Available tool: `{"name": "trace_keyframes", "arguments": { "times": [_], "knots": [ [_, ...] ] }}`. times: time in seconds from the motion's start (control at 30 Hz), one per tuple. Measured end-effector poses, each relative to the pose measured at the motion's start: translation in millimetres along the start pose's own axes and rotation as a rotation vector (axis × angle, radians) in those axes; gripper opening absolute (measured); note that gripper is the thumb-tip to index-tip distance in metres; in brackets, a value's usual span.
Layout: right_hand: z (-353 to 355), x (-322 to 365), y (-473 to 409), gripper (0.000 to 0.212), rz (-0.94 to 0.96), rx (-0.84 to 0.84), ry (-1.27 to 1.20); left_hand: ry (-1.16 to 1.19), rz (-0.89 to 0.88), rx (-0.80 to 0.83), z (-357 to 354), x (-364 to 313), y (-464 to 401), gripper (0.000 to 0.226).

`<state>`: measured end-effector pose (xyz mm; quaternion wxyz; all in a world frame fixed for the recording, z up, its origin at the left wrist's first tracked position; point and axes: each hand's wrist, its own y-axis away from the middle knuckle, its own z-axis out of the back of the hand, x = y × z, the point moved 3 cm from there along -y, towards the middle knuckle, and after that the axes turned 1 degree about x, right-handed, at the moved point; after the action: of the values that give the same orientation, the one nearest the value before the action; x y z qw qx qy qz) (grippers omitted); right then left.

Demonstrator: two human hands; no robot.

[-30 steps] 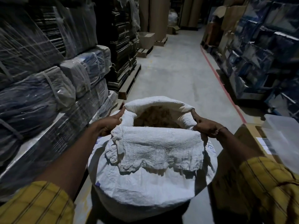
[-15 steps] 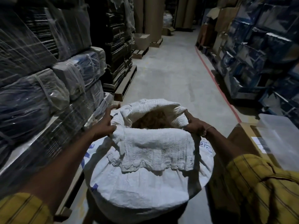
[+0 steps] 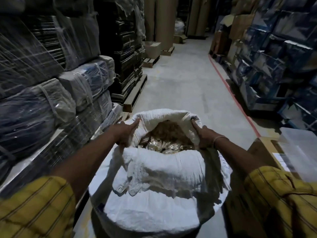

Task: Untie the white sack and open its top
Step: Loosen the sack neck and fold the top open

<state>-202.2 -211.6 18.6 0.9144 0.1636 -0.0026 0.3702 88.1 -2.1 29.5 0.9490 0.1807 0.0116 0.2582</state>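
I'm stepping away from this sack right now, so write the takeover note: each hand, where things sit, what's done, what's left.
Left hand: gripping the left side of the white sack at its rim.
Right hand: gripping the right side of the rim.
Sack stands on the aisle floor, beside a cardboard box.
Done: no tie visible; mouth open, near edge folded down, brownish shiny contents exposed.
Left: perhaps fold the far rim down too.

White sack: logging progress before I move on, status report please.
Left hand and right hand both gripping the rim. White sack untied, mouth spread, shiny brown contents showing. Nothing blocking.
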Motion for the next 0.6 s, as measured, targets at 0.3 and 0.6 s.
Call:
{"name": "trace_keyframes", "arguments": {
  "times": [0.3, 0.6],
  "knots": [
    [3, -42, -12, 0.101, -0.195, 0.203, -0.023, -0.061, -0.042, -0.062, 6, 73, -31, 0.13],
    [11, 20, 20, 0.05, -0.018, -0.623, 0.38, -0.258, -0.714, -0.662, 11, -18, 64, 0.06]
  ]
}}
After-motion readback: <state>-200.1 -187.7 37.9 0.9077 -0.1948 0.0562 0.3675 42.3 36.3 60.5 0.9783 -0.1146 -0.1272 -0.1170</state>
